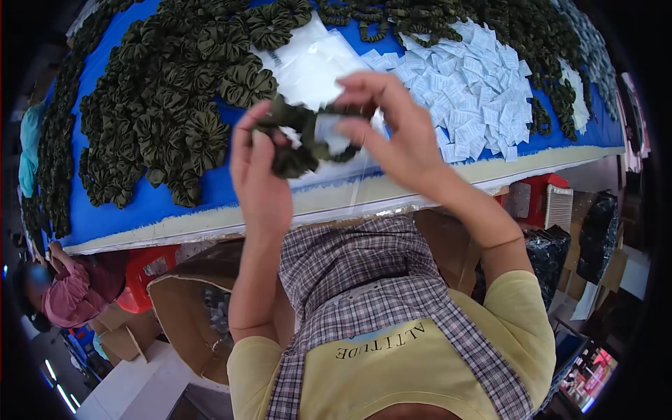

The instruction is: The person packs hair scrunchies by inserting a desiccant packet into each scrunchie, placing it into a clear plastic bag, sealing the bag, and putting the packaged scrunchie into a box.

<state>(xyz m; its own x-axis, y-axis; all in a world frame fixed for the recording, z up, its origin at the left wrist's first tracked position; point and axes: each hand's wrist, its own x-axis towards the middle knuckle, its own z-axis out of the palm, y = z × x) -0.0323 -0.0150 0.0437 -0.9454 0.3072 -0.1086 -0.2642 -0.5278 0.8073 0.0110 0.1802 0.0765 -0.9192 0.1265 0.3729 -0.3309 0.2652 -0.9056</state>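
In the head view, a dark green scrunchie [297, 129] is held up over the near edge of the table between both hands. My left hand [264, 175] grips its left side with thumb and fingers. On the other side, my right hand [402, 136] pinches a small white label [327, 129] against the fabric; its fingers are slightly blurred. Behind the hands lie white plastic bags [308, 66]. A large heap of dark green scrunchies [185, 91] covers the table to the left. To the right spreads a pile of small white labels [469, 91].
A blue cover [150, 213] lies over the table, with a pale strip along its near edge. Further scrunchies [539, 42] line the far right. Below stand an open cardboard box [182, 308] and a red stool [143, 273]. Another person [80, 287] works at the left.
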